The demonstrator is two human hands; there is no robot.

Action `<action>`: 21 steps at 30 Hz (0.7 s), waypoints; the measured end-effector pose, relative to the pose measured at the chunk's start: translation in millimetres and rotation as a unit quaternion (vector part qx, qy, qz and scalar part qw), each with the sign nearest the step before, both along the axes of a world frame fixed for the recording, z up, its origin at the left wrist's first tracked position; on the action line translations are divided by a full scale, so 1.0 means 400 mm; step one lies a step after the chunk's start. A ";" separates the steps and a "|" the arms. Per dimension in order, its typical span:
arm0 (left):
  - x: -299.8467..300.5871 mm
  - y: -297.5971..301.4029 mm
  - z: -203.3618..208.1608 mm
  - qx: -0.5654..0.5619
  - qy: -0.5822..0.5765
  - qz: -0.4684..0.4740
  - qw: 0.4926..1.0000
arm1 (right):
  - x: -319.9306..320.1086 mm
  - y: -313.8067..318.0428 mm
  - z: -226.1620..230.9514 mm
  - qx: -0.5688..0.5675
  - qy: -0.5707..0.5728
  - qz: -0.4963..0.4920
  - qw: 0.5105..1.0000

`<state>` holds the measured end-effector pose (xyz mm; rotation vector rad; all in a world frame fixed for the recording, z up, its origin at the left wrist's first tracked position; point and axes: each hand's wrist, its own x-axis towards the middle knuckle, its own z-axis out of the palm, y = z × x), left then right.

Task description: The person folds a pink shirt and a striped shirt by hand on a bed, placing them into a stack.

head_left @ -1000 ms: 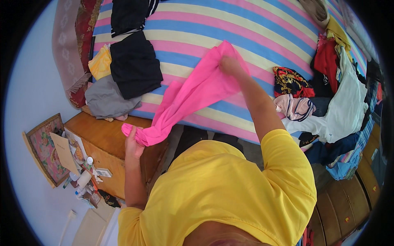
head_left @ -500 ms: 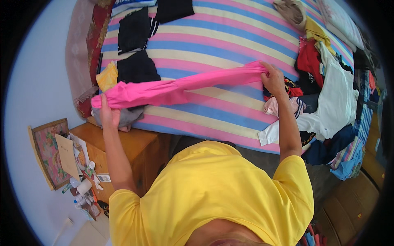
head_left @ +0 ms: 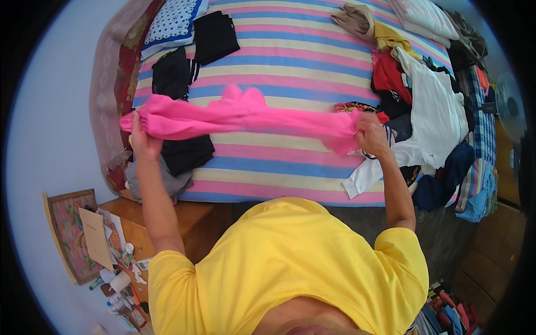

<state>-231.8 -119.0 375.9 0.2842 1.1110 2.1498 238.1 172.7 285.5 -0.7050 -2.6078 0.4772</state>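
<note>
A bright pink garment point(head_left: 223, 120), perhaps trousers, is stretched lengthwise between my two hands above the striped bed sheet point(head_left: 279, 167). At its left end, my left hand point(head_left: 144, 137) has its fingers closed on the bunched cloth. The other end is gripped by my right hand point(head_left: 371, 134), whose fist is near the clothes pile on the right. Part of the cloth is blurred, and its middle bulges upward. Beneath and beyond its left half lie folded black garments point(head_left: 216, 37) and a grey garment point(head_left: 167, 178).
Heaped on the bed's right side are a white long-sleeved shirt point(head_left: 435, 106), a red garment point(head_left: 391, 75) and a yellow one point(head_left: 393, 38). A blue-patterned pillow point(head_left: 173, 25) is at the far left. A wooden cabinet point(head_left: 195, 220) adjoins the near left corner; a fan point(head_left: 509, 100) stands right.
Both hands keep hold of the pink garment. My right hand has come lower, so the cloth hangs more level, and its middle has billowed up. The whole view has shifted slightly.
</note>
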 end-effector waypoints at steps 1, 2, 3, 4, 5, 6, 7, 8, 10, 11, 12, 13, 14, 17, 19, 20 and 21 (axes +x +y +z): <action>-0.018 -0.009 -0.036 -0.018 -0.017 -0.004 1.000 | 0.008 -0.008 -0.017 -0.051 0.033 -0.016 0.998; -0.038 0.004 -0.069 -0.032 -0.032 -0.008 0.999 | 0.015 0.005 -0.023 -0.098 0.069 -0.032 0.992; -0.046 -0.015 -0.082 0.014 0.010 -0.107 0.994 | 0.017 0.010 -0.030 -0.130 0.120 -0.058 0.983; -0.061 -0.006 -0.103 0.010 0.008 -0.110 0.994 | 0.012 0.025 -0.037 -0.161 0.171 -0.085 0.968; -0.078 0.013 -0.116 -0.048 -0.020 -0.046 0.998 | -0.014 0.025 -0.024 -0.191 0.115 -0.128 0.966; -0.098 0.054 -0.133 -0.099 -0.046 0.015 0.994 | -0.033 0.052 -0.038 -0.189 0.115 -0.130 0.967; -0.151 0.057 -0.168 -0.095 -0.067 -0.016 0.993 | -0.060 0.085 -0.065 -0.193 0.024 -0.154 0.969; -0.164 0.095 -0.180 -0.093 -0.067 -0.018 0.993 | -0.081 0.114 -0.086 -0.196 -0.068 -0.180 0.961; -0.180 0.152 -0.170 -0.128 -0.083 0.038 0.987 | -0.144 0.161 -0.088 -0.143 -0.021 -0.185 0.972; -0.181 0.175 -0.150 -0.127 -0.080 0.034 0.988 | -0.164 0.172 -0.091 -0.095 0.019 -0.197 0.976; -0.178 0.195 -0.112 -0.115 -0.081 0.001 0.990 | -0.179 0.179 -0.071 -0.092 0.022 -0.200 0.975; -0.178 0.211 -0.073 -0.102 -0.083 -0.033 0.991 | -0.189 0.189 -0.047 -0.075 0.040 -0.217 0.972; -0.179 0.209 -0.039 -0.098 -0.082 -0.035 0.991 | -0.196 0.194 -0.019 -0.057 0.058 -0.231 0.969; -0.161 0.164 0.032 -0.050 -0.014 -0.072 0.996 | -0.184 0.166 -0.002 -0.028 0.089 -0.201 0.975; -0.198 0.099 -0.028 -0.047 0.019 -0.118 0.992 | -0.178 0.138 -0.027 -0.004 0.063 -0.169 0.984; -0.209 0.079 -0.068 -0.045 0.048 -0.173 0.983 | -0.171 0.121 -0.059 -0.005 0.061 -0.170 0.984; -0.181 0.069 -0.092 -0.084 0.065 -0.193 0.975 | -0.159 0.105 -0.100 0.013 0.072 -0.173 0.982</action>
